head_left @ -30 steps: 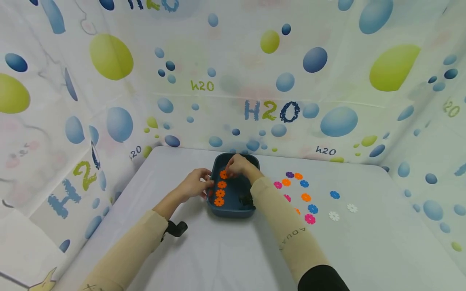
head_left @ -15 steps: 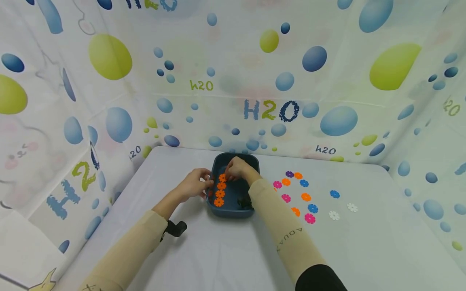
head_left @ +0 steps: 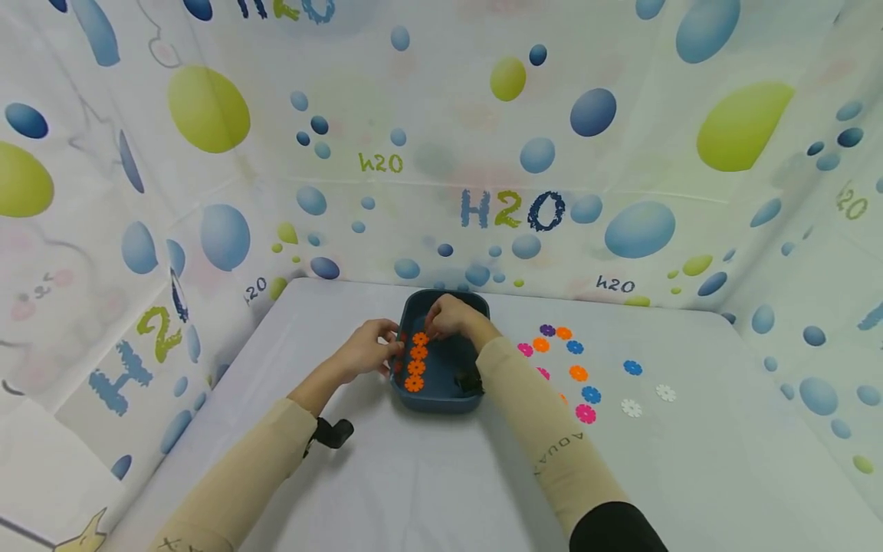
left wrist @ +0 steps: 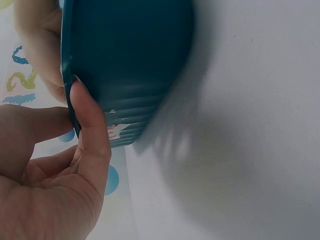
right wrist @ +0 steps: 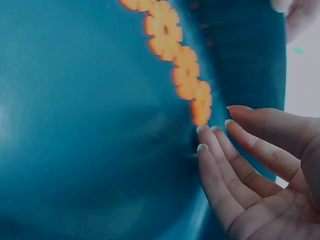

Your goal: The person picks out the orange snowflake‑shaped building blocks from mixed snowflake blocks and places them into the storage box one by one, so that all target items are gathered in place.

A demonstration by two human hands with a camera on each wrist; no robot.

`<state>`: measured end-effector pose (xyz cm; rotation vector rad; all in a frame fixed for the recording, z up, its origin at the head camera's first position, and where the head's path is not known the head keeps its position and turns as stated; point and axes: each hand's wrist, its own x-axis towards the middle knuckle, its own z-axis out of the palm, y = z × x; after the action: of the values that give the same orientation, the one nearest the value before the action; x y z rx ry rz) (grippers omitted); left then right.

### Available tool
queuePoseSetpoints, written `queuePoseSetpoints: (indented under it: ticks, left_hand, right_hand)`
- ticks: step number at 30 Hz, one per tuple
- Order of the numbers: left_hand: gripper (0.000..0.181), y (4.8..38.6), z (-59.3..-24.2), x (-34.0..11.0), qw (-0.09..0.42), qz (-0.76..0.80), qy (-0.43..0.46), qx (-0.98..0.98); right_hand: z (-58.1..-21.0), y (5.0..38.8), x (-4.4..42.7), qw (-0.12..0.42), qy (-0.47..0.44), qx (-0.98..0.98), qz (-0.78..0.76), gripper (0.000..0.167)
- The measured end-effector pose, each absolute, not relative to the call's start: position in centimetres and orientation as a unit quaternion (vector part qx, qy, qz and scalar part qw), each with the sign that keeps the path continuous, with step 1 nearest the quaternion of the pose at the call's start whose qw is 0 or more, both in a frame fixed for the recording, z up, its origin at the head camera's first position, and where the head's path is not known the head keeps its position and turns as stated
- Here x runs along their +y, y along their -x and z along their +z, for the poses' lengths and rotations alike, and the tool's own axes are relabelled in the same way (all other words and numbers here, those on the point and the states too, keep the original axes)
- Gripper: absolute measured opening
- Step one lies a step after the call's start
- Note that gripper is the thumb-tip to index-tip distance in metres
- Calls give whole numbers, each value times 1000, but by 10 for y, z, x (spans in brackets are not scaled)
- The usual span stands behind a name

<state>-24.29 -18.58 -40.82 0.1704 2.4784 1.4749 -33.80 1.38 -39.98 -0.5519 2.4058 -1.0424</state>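
Tray's [head_left: 444,366] far flower [head_left: 420,338] slid frontward — L hand [head_left: 364,351] pinches rim [head_left: 441,400], R hand [head_left: 451,317] spread; prob. aligning, next needs light nudge.

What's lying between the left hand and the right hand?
Between the left hand and the right hand, the head view shows the dark-blue plastic tub's left wall and the farthest orange flower-shaped piece of the row inside.

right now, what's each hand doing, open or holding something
Left hand: holding the blue bin by its rim.
Right hand: open, at the end orange flower.
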Motion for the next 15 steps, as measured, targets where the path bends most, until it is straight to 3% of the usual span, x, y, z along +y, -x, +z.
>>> queuePoseSetpoints:
  ticks: [15]
  left_hand:
    - [48, 245, -410, -188, 129, 507, -65, 850]
  right_hand:
    - [-354, 316, 45, 195, 291, 889, -295, 25]
